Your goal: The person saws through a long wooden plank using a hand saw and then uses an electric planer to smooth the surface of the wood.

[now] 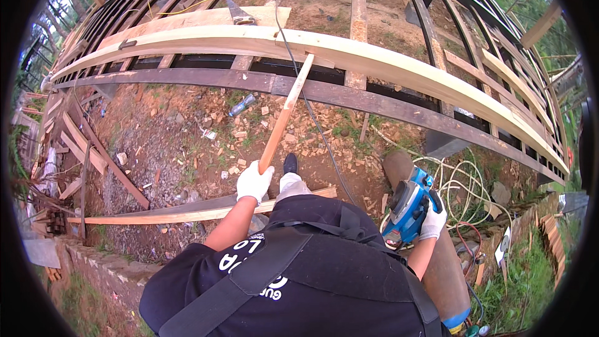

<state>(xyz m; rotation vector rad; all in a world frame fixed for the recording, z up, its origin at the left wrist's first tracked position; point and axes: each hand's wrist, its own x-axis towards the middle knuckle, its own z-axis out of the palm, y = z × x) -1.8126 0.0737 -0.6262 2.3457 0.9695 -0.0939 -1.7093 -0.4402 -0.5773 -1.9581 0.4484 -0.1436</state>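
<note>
My left hand (254, 182), in a white work glove, is closed round the near end of a narrow wooden strip (286, 115). The strip's far end meets a long pale timber beam (387, 62) that spans the view. At my right side, my gloved right hand (432, 219) grips the handle of a blue electric planer (405, 207). The planer's underside is hidden. A dark cable (319, 126) hangs over the beam and runs down toward my body. Beyond the beam, a handsaw (241, 15) lies on a wide board (193, 22).
A dark weathered beam (206, 77) runs just below the pale one, with floor joists (359, 19) behind. Wood offcuts and a plastic bottle (242, 105) litter the dirt. A plank (168, 217) lies at left. Coiled hoses (465, 181) and a long brown cylinder (446, 262) lie at right.
</note>
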